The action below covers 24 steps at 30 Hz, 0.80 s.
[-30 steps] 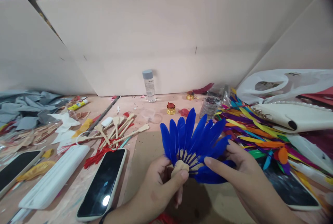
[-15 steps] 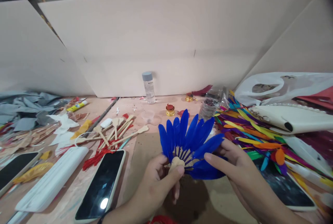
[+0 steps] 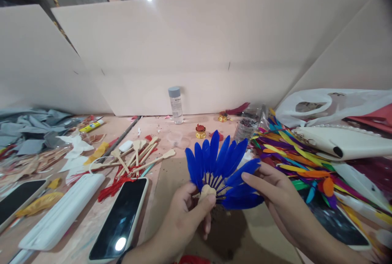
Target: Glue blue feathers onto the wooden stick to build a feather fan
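Note:
My left hand (image 3: 183, 219) is closed, pinching the pale wooden base (image 3: 206, 191) of a fan of blue feathers (image 3: 221, 166) between thumb and fingers. The feathers spread upward and to the right from that base. My right hand (image 3: 277, 198) reaches in from the right, fingers stretched out, its fingertips touching the lower right feathers of the fan. Both hands hover just above the pinkish table (image 3: 171, 174).
A heap of multicoloured feathers (image 3: 294, 157) lies right, with a white case (image 3: 343, 141) and plastic bag (image 3: 330, 102). Left lie a phone (image 3: 121, 217), a white box (image 3: 59, 215), wooden sticks (image 3: 137, 153), red tassels, grey cloth. A small bottle (image 3: 175, 104) stands before the back panel.
The fan and both hands have shifted slightly left and down in view. My right fingertips have moved up along the lower right feathers, which now sit closer together.

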Tool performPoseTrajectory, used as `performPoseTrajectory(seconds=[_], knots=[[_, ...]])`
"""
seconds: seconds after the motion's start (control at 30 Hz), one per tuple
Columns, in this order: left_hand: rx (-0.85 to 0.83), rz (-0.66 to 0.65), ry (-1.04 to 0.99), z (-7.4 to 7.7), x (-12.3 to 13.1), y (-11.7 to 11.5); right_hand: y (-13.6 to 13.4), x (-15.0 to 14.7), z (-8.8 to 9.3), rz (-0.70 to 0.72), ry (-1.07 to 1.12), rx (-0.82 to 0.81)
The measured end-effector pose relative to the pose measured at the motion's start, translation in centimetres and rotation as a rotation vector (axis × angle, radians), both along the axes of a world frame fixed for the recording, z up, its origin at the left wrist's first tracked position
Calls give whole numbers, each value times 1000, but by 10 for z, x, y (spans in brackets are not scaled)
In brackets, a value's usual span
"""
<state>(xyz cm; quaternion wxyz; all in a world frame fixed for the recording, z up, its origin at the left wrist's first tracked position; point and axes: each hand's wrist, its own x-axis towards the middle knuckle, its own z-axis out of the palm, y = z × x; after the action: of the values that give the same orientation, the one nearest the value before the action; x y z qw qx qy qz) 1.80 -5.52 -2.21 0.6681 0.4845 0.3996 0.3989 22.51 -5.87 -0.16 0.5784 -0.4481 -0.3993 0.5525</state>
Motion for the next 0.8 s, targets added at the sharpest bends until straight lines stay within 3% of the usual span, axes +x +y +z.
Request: performPoseTrajectory(seconds=[0.43, 0.6, 0.8], knots=[[-27, 6, 36, 0, 0, 0, 0, 0, 2, 21, -28, -62], [-31, -5, 29, -6, -1, 0, -1, -3, 0, 60, -6, -85], [-34, -12, -5, -9, -1, 2, 5, 6, 4, -92, 6, -33]])
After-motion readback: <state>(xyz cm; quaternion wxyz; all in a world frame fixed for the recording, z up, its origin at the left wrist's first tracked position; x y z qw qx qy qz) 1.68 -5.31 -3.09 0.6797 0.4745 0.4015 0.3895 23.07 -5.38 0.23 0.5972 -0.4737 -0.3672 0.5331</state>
